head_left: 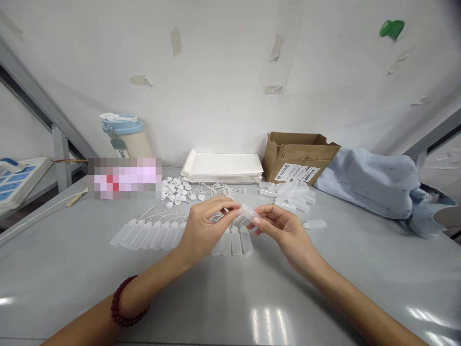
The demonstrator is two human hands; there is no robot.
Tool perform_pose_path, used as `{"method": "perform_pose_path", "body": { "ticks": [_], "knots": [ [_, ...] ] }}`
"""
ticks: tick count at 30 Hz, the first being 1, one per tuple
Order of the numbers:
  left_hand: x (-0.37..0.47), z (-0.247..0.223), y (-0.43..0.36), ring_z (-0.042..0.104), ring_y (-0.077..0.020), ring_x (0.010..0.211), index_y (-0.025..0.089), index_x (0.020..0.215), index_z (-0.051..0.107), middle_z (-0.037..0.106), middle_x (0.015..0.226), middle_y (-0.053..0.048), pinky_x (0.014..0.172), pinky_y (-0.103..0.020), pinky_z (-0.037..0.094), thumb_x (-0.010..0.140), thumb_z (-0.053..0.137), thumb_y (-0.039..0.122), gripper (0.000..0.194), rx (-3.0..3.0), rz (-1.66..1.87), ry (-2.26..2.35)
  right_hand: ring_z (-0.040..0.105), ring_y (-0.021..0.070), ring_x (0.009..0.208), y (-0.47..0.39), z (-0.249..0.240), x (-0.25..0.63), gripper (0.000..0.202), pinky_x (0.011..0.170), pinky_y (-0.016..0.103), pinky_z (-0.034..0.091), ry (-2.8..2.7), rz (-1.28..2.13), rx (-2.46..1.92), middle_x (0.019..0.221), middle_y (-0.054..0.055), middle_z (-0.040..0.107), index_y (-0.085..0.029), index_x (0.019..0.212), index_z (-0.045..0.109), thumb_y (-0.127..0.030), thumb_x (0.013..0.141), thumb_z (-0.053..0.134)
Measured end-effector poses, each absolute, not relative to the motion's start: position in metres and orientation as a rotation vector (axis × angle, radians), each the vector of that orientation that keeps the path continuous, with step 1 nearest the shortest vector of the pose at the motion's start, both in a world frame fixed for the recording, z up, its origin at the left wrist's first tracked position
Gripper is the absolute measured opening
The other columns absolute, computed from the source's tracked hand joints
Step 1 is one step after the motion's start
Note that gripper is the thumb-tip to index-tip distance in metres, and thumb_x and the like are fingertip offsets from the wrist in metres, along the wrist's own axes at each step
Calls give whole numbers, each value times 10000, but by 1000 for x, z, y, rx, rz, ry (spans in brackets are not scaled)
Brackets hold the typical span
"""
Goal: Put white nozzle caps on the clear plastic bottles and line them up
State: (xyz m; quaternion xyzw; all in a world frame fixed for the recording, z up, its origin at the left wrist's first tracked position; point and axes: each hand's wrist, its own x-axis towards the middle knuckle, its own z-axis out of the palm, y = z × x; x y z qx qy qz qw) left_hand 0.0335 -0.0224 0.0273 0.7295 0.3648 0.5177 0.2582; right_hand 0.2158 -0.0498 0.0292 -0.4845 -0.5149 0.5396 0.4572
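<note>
Between the thumb and fingers of my right hand (286,230) is a small translucent plastic bottle (251,214), tilted with its top end to the left. At that top end, my left hand (207,228) closes thumb and forefinger in a pinch; whatever they grip is hidden by the fingertips. Behind and below my hands lies a row of similar bottles with thin white tubes (154,234), partly covered by my left hand. Loose white caps (176,191) are heaped beyond it, beside a tangle of thin white tubes (219,189).
More plain bottles (297,194) lie piled before an open cardboard box (300,156), with one single bottle (315,224) nearer. A stack of white padded sheets (223,167) stands by the wall. Light-blue cloth (367,180) lies right; a blue-lidded drink flask (131,137) stands left.
</note>
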Motion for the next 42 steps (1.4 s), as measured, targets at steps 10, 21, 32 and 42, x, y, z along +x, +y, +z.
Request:
{"method": "perform_pose_path", "body": {
  "ticks": [10,21,32,42],
  "knots": [
    [35,17,-22,623,-158,814,162,1038,657,702,903,-67,730,-311,519,883,534,84,213,2431,1484,798,605,156,700,-55,25,211,362,674,314,490,-1601,1025,-1217,764,2,637,-203,1154,550,-324,822,630],
    [34,12,-22,584,-179,908,166,1124,583,643,1014,-97,766,-333,513,861,456,6,332,2641,1383,680,670,185,760,-56,21,211,339,746,368,543,-1542,1164,-1160,821,39,698,-193,1151,486,-332,857,579],
    [35,20,-28,501,-261,1125,154,1222,489,561,1233,-142,931,-458,466,844,528,82,386,2628,1216,686,662,183,721,-53,28,212,297,751,370,534,-1407,1279,-1187,754,16,680,-194,1024,522,-374,816,632],
    [41,7,-28,482,-262,1110,142,1176,518,588,1207,-128,932,-449,470,865,602,210,329,2669,1157,681,598,161,602,-53,30,213,159,606,312,504,-1366,1264,-1309,613,-21,614,-189,820,528,-308,753,609]
  ]
}}
